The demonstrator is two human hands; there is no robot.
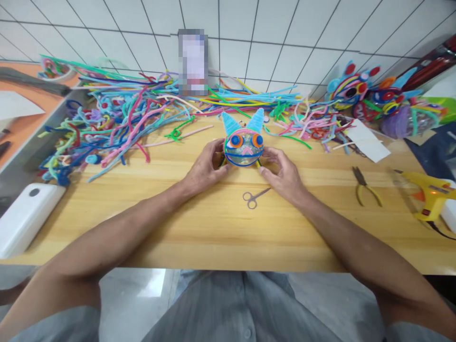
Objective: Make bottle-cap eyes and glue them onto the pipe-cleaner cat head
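Note:
A round pipe-cleaner animal figure with blue pointed ears, orange-ringed blue eyes and a clear body faces me near the middle of the table. My left hand curls around its left side, thumb low by its base. On the other side my right hand holds it in the same way, thumb and fingers near its lower edge. Small scissors lie on the wood just in front of the figure, close to my right hand.
Heaps of coloured pipe cleaners line the back and left. Pliers and a yellow glue gun lie at right. Further items are a white power bank, a phone against the tiled wall, and finished figures at back right.

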